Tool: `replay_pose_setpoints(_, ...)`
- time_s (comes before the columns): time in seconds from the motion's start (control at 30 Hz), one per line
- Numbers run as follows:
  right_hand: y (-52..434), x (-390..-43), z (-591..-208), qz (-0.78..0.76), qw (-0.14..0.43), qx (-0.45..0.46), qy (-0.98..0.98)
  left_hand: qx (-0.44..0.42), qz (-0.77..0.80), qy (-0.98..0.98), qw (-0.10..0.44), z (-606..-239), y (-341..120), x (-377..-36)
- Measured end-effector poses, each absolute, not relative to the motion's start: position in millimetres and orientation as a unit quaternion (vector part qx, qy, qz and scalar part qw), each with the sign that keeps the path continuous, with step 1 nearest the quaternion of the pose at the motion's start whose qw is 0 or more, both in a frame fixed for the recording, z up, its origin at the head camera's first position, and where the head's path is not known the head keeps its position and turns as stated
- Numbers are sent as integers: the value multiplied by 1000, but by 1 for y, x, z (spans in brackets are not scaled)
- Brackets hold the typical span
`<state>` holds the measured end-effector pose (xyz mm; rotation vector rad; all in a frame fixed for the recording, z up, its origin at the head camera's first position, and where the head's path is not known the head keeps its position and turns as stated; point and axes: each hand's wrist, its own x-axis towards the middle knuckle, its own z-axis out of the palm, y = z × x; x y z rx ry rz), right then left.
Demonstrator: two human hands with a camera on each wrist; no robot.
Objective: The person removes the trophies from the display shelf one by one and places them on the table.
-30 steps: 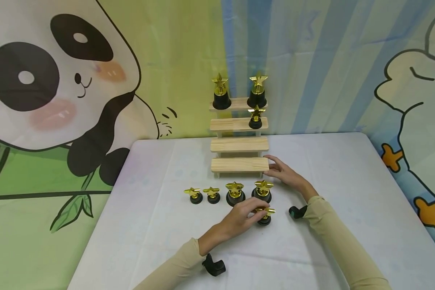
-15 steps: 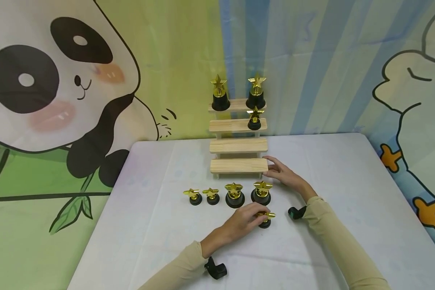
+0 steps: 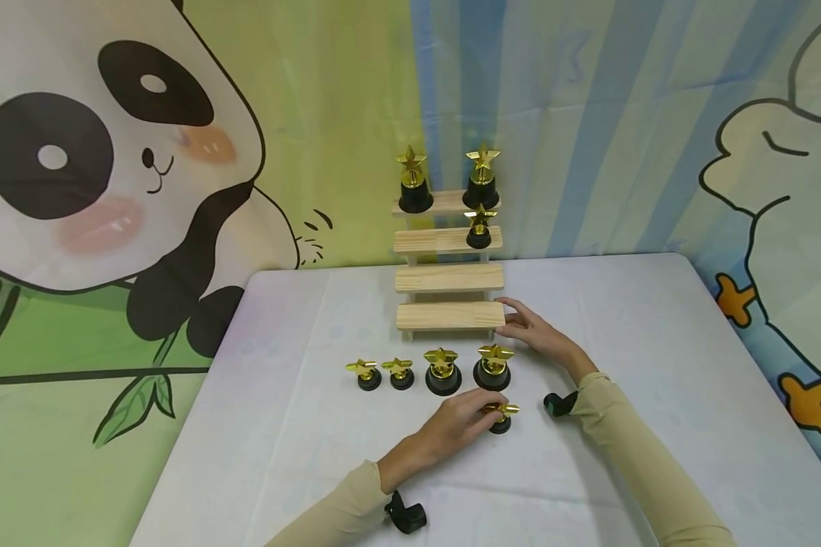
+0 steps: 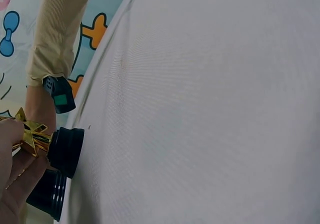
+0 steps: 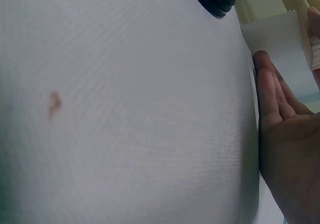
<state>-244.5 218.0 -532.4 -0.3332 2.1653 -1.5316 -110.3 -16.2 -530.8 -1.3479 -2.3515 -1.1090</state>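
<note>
In the head view my left hand (image 3: 451,427) pinches the gold star of a small star trophy (image 3: 499,428) in front of a row of trophies. The left wrist view shows that trophy's black base (image 4: 66,151) beyond my fingertips, right at the white cloth, with another black base behind it. My right hand (image 3: 535,334) holds the right end of the lowest step of a wooden step stand (image 3: 449,314). In the right wrist view, several fingers (image 5: 268,86) lie low beside the stand's pale side piece (image 5: 280,49), with a fingertip up at the wood.
Two small trophies (image 3: 367,377) and two larger ones (image 3: 442,378) stand in a row before the stand. Two big trophies (image 3: 415,196) are on the top step, and one small trophy (image 3: 479,237) is on the step below. A patterned backdrop (image 3: 356,137) hangs behind the table (image 3: 301,486).
The left hand and its pinched trophy have shifted slightly toward the front of the table. The right hand stays at the stand. The head view has tipped a little upward.
</note>
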Motion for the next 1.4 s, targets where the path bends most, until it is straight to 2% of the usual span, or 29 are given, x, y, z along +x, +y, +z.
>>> replay_pose_setpoints(0.33, 218, -246, -532, -557, 233, -127, 787, -434, -381, -811, 100, -517, -26, -110)
replay_pose_setpoints(0.57, 220, -246, -531, -556, 234, -132, 786, -417, -459, -780, 86, -485, -39, -121)
replay_pose_setpoints(0.67, 220, -247, -531, -557, 236, -136, 785, -417, -473, -770, 97, -463, -43, -130)
replay_pose_setpoints(1.0, 220, -247, -531, -558, 238, -128, 785, -416, -449, -780, 131, -370, -51, -204)
replay_pose_setpoints(1.13, 220, -246, -535, -561, 237, -133, 782, -396, -449, -790, 134, -360, -51, -233)
replay_pose_setpoints(1.33, 219, -246, -535, -560, 234, -132, 784, -310, -522, -792, 65, -362, -48, -271)
replay_pose_setpoints(1.4, 219, -246, -535, -563, 234, -133, 782, -285, -537, -792, 58, -362, -45, -283)
